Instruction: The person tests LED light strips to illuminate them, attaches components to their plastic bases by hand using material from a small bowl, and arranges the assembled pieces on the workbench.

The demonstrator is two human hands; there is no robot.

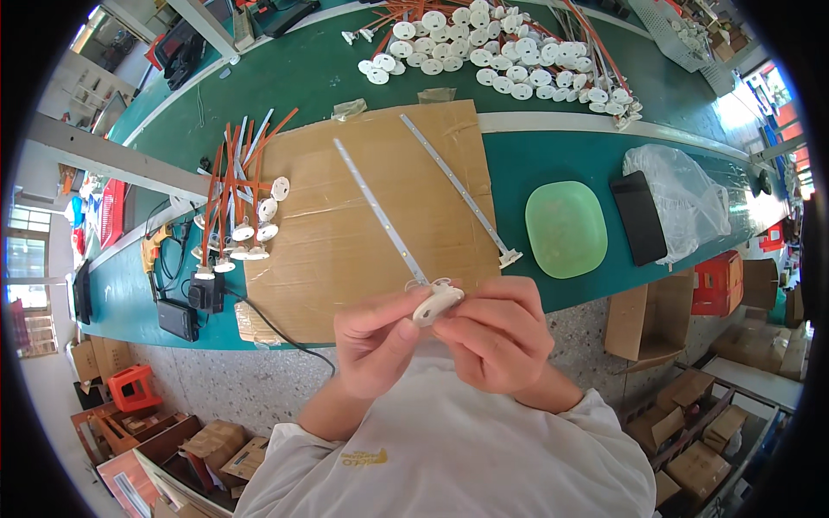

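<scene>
Close to my body, both hands hold a white plastic round base (442,299) with an LED strip (380,211) running up and away from it over the cardboard. The fingers and thumb of my left hand (376,341) pinch the base from the left. On its other side my right hand (499,335) grips it with bent fingertips. Thin pale wires loop at the joint between base and strip. A second LED strip (453,183) lies slantwise on the cardboard, its white base (510,258) at the near end.
A brown cardboard sheet (302,293) covers part of the green table. At left lies a bundle of orange and white strips (231,186) with white bases. Rightward are a green bowl (566,230), a black phone-like slab (639,217) and a clear plastic bag (678,194). Many white-based pieces (509,56) lie beyond.
</scene>
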